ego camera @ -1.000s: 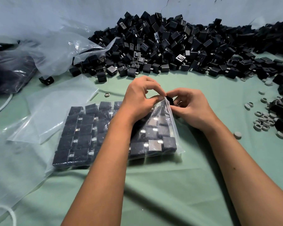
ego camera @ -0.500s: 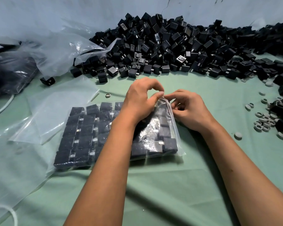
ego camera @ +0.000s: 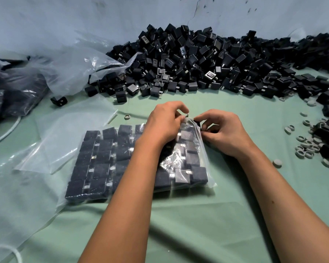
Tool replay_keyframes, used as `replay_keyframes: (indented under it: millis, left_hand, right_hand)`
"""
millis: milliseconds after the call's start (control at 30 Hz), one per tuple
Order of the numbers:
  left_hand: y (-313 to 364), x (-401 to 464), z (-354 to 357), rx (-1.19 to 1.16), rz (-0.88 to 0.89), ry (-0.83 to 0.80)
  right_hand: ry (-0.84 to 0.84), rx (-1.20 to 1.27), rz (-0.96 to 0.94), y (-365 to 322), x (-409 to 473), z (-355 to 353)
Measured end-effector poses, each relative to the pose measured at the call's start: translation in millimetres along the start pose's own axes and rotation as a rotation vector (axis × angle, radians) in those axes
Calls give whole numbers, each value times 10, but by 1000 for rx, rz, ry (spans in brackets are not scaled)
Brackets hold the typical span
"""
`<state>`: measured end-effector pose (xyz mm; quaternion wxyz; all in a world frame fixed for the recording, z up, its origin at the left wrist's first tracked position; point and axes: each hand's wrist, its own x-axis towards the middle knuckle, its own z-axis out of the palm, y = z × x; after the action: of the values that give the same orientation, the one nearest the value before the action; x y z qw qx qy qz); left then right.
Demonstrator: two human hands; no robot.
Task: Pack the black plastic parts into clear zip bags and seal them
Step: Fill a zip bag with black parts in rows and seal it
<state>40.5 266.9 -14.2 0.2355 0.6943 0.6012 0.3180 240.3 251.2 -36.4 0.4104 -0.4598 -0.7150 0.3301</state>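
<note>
Table cover (ego camera: 207, 224): a green cloth lies across the whole near surface, with both forearms reaching over it.
Zip bag (ego camera: 203, 154): a clear bag lies flat on the cloth in front of the person, filled with black plastic parts (ego camera: 101, 154) packed in neat rows; its open edge faces right and is lifted at the far right corner.
Left hand (ego camera: 165, 124): it rests over the far right part of the bag, fingers curled, thumb and fingertips pinching the bag's top corner.
Right hand (ego camera: 222, 133): it sits just beside the left hand, fingers curled, pinching the same edge of the bag from the right side.
Empty bags (ego camera: 68, 137): flat clear bags lie on the cloth left of the filled one, partly overlapping.
Grey rings (ego camera: 306, 147): small grey rings and caps are scattered on the cloth to the right.
Loose pile (ego camera: 207, 63): a large heap of black parts stretches along the far side, against a pale wall.
Big bag (ego camera: 78, 61): crumpled clear plastic lies at the pile's left end.
Dark sacks (ego camera: 13, 92): bags of dark contents lie at far left.
</note>
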Motion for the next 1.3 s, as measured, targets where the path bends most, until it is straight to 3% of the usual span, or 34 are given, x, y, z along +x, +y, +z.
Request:
replay_keyframes:
  millis: [267,733,1000,1167,1300]
  left_hand:
    - [57,221,-78,2,-9,-117]
    - [-32,274,20,-75,-55,-51]
    - [-21,240,-55,-112,-18,-118]
    - [41,206,-105,-66,125,-211]
    - [41,221,-93,-26,167,-218]
  right_hand:
    - [55,-19,15,-2,-10,7]
    - [62,-337,-212,-114,-5,55]
    - [32,-385,-136,-123,0,94]
    - [93,-87,92,-146,6,111]
    - [168,-77,149,-127,23,154]
